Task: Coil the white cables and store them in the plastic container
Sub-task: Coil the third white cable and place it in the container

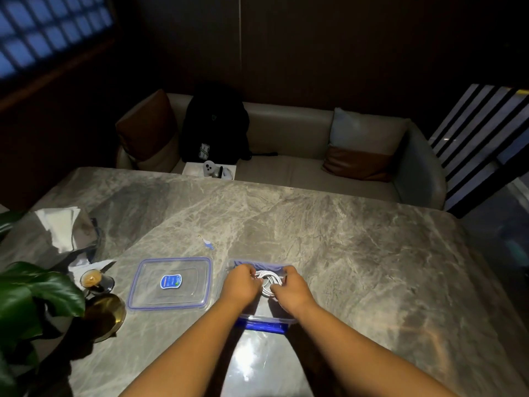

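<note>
Marble desk [357, 239], viewed from above. One clear plastic container [266, 321] stands before you. One lid [171, 300] lies flat just left of it, its long axis running left to right. Your left hand [243, 283] and right hand [289, 285] both grip one coiled white cable [267, 277], a ring held within the container's outline.

lid [170, 283] just left of container [264, 320], bare tabletop [372, 267] right

a dim lounge or dining booth – marble table [343, 224], beige sofa [286, 167] with cushions [357, 164], dark panelled wall [315, 47], potted plant [34, 287].
</note>
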Motion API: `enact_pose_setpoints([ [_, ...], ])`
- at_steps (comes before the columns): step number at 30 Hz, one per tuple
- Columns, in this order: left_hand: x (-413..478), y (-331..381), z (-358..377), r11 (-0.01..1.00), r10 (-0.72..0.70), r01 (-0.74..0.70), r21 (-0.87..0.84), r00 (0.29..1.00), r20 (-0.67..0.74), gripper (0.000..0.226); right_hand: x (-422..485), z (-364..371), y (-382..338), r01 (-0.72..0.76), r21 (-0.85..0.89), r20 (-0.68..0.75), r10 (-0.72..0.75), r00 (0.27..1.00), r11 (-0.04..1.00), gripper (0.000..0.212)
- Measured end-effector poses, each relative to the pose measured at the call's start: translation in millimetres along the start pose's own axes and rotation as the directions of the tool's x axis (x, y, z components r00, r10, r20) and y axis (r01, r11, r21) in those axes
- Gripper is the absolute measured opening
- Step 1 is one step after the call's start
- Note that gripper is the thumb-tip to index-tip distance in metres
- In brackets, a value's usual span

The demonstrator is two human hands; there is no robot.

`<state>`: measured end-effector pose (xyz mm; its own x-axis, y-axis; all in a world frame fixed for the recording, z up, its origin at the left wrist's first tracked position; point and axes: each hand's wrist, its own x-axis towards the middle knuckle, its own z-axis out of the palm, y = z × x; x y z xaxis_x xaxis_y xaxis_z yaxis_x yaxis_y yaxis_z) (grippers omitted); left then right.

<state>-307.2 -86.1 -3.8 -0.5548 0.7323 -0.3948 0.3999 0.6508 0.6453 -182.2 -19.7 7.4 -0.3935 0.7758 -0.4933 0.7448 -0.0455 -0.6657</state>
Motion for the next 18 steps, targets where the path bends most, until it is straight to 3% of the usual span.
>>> enact_pose_setpoints([
  [6, -31, 27, -17, 0.99, 0.12, -0.116, 0.082, 0.992, -0.036, 0.036, -26, -42, -4, 0.114, -0.11, 0.045, -0.11, 0.993, 0.987, 0.067],
  [9, -47, 37, -20, 0.973, 0.172, -0.164, 0.165, 0.985, -0.035, 0.05, -39, -58, -4, 0.158, -0.183, 0.05, -0.152, 0.987, 0.97, 0.068],
  [18, -84, 48, -16, 0.869, 0.292, -0.274, 0.411, 0.956, 0.021, 0.053, -69, -80, 8, 0.261, -0.434, 0.12, -0.232, 0.965, 0.862, 0.059],
])
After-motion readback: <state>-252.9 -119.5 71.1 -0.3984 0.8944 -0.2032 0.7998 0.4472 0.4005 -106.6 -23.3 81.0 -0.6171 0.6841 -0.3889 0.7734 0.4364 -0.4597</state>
